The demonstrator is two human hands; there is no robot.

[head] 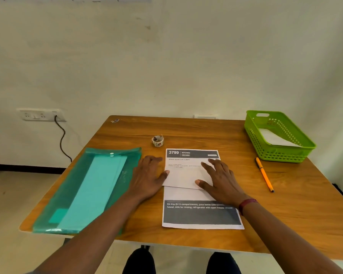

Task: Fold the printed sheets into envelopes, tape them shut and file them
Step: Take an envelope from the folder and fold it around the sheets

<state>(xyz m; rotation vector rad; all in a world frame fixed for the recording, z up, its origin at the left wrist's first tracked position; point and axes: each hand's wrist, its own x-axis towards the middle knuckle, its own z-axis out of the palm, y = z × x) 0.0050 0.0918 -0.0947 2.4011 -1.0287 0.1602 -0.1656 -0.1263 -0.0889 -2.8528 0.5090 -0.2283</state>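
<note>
Head view: left hand (147,177), right hand (220,181), both flat-fingered, on printed sheet (184,176); one tape roll (157,141), one pen (264,174).

The right part of the printed sheet (186,175) was covered by the right hand (221,180), and the end of the white lettering on its lower dark band was hidden behind that wrist. A bit of the sheet's left edge was overlapped by the thumb of the left hand (147,178). The small print under the heading was too blurred to be read. The white paper (273,138) in the green basket (281,155) was partly masked by the basket's near wall. The pattern on the tape roll (157,140) could not be made out, nor could the small object (114,121) at the far corner of the table (127,133) be identified. The table's right corner was cut off by the frame edge.
</note>
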